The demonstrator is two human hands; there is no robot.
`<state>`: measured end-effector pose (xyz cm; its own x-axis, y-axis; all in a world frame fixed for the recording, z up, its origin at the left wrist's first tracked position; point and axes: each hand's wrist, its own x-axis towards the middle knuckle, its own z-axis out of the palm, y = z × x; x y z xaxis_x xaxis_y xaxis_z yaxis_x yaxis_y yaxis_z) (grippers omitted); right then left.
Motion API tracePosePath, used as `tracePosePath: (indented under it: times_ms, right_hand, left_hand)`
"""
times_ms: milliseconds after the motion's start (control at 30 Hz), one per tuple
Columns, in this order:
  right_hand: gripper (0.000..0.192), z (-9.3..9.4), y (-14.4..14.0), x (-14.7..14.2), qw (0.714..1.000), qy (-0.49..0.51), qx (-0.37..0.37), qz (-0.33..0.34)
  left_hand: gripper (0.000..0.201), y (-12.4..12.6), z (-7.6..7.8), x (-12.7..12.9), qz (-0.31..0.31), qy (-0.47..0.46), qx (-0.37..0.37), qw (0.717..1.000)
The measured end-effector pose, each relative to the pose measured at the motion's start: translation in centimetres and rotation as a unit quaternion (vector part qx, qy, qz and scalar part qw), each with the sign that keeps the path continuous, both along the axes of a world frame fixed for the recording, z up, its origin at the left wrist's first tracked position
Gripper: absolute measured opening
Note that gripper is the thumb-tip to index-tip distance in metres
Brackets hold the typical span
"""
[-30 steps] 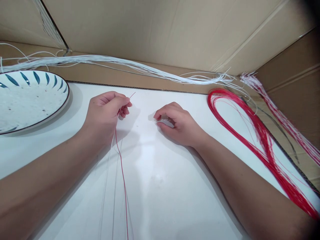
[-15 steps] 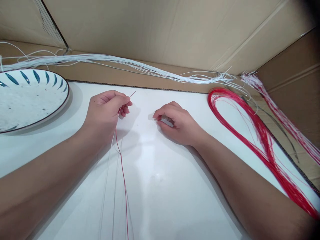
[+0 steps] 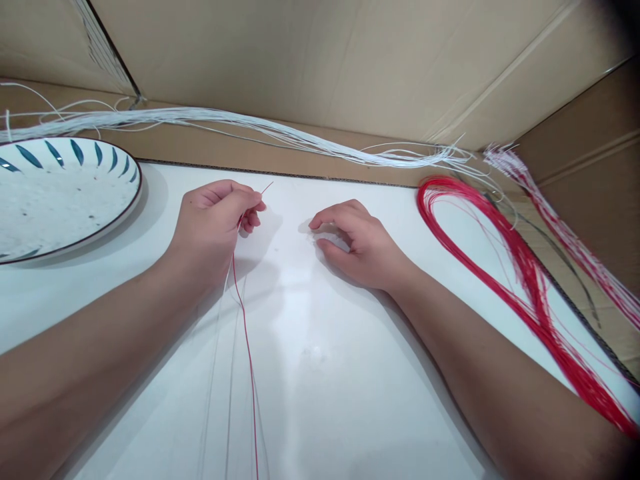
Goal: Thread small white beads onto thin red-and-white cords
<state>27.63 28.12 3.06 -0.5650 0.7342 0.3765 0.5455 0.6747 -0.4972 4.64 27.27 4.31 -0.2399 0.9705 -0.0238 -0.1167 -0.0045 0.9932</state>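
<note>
Red thread (image 3: 246,333) in left hand (image 3: 213,223) grip

a white plate (image 3: 60,200) with blue marks and a dark rim sits on the white table (image 3: 320,373) at the far left. a long bunch of white strings (image 3: 280,135) lies along the back, on the brown cardboard (image 3: 320,60). a big loop of red strings (image 3: 505,267) lies on the right side of the table. more pink and white strings (image 3: 565,233) lie past it, on cardboard.

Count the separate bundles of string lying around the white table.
3: a white bundle along the cardboard at the back, a red loop at the right, a pink-white bundle beyond it, running out of view.
</note>
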Motion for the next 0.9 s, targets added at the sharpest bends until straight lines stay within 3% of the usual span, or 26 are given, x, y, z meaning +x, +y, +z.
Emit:
tracePosePath:
  times_ms: [467,700,900]
  right_hand:
    - [0.032,-0.4,-0.09,-0.97,0.998,-0.022,0.036,-0.037]
    - [0.036,-0.24,-0.21,-1.09,0.998,-0.029,0.017,-0.058]
    - [0.04,-0.02,-0.45,-0.88,1.0,-0.02,0.01,-0.014]
  left_hand:
    - [0.027,0.02,0.26,0.3,0.005,-0.004,-0.001,1.0]
    - [0.027,0.11,0.14,0.33,0.005,-0.007,0.006,1.0]
    - [0.023,0.08,0.16,0.56,0.004,-0.004,0.006,1.0]
